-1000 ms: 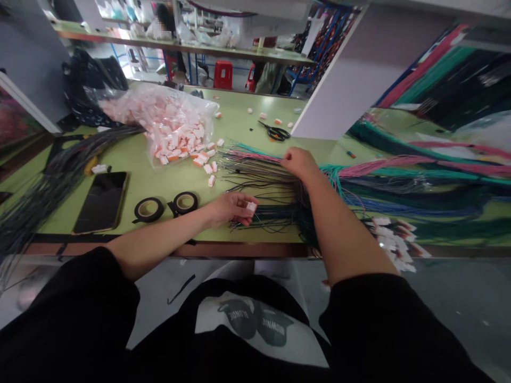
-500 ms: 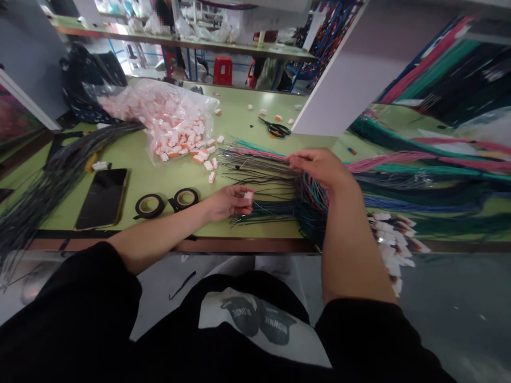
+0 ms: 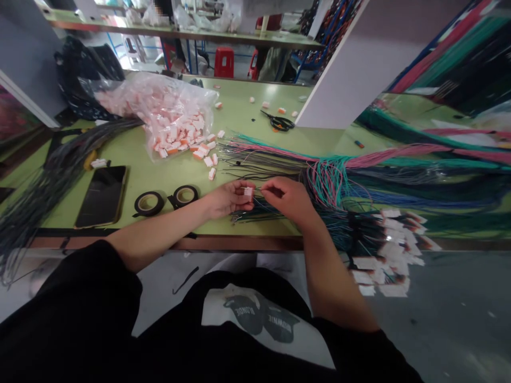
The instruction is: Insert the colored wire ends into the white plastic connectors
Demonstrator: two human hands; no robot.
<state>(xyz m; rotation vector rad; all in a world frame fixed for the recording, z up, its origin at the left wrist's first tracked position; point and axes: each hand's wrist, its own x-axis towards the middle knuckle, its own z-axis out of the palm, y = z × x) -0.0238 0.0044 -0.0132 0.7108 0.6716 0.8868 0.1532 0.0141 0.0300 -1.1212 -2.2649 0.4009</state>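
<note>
Nearby, wires (image 3: 329,178) across green tabletop (image 3: 239,114), red stool (image 3: 224,53) beyond.

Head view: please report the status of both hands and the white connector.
Left hand: holding white connector. Right hand: pinched just beside it, anything in that pinch too small to tell. Loose wires lie close around both hands.

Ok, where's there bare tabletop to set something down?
Bare green table shows between the phone, tape rolls and plastic bag; another mostly bare patch lies between bag and scissors. It's crowded around the left hand, holding a white connector, and the right hand, with loose wires about both; farther right lie wire bundles and clustered connectors.
</note>
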